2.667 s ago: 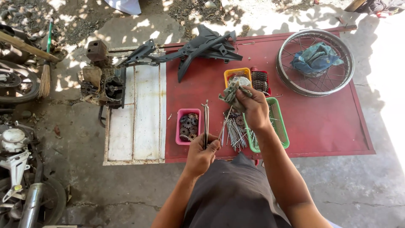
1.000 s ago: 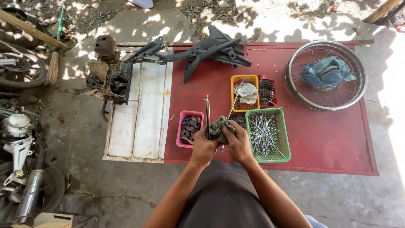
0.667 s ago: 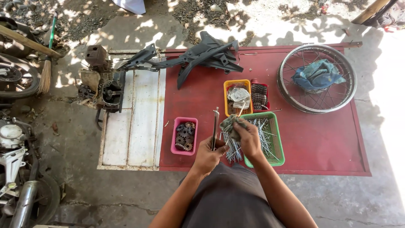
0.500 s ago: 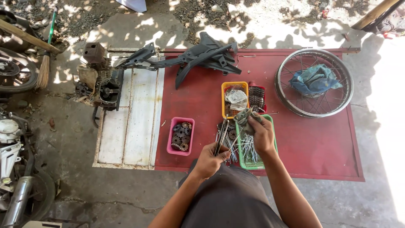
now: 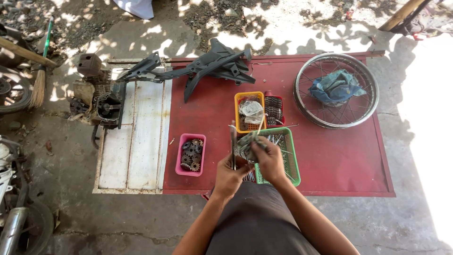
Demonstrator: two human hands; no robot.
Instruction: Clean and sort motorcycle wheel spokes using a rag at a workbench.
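Grey metal spokes [image 5: 234, 146] stand bunched in my left hand [image 5: 229, 175], fist closed round them; my right hand [image 5: 270, 158] pinches a greenish rag [image 5: 247, 140] against them. I'd wipe slowly, keeping the bundle tight. Just beyond the hands sits a green basket [image 5: 289, 160], farther an orange one [image 5: 250, 112] holding a clear bag; left, a pink tray [image 5: 190, 155].

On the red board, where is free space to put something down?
Bare red board lies right of the green basket, below the wheel rim. Another patch lies between the pink tray and the black frame. Around both hands and baskets it is crowded.
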